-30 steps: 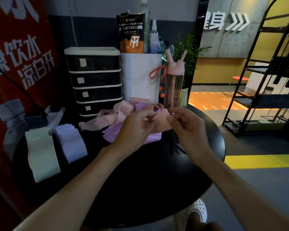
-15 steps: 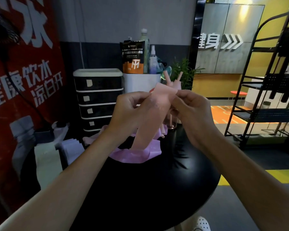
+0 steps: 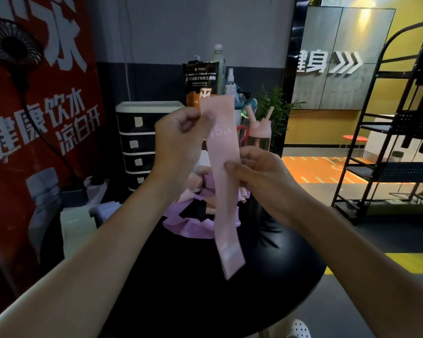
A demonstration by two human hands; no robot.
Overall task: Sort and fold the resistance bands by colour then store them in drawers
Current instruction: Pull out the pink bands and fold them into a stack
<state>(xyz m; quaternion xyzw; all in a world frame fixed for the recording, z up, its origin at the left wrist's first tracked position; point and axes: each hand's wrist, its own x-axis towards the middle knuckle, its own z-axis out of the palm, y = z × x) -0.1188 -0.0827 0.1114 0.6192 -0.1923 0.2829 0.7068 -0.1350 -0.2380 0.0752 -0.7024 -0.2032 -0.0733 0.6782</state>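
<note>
A pink resistance band (image 3: 226, 191) hangs upright in front of me, marked "15". My left hand (image 3: 178, 140) pinches its top left edge, and my right hand (image 3: 257, 176) pinches its right edge about halfway down. Its lower end dangles above the round black table (image 3: 205, 289). Behind it lies a loose heap of purple and pink bands (image 3: 193, 223). A folded pale green band (image 3: 76, 228) and folded lavender bands (image 3: 105, 208) lie at the table's left. The black drawer unit (image 3: 139, 145) with four shut drawers stands at the back.
A white bin (image 3: 237, 115) with a pouch and bottles stands beside the drawers, a pink water bottle (image 3: 259, 135) to its right. A black fan (image 3: 12, 45) and cable hang at the left by the red banner. A black metal rack (image 3: 388, 154) stands at the right.
Both hands lifted the pink band off the heap and raised it. It now hangs full length, with my right hand lower down its edge. My head tilted up.
</note>
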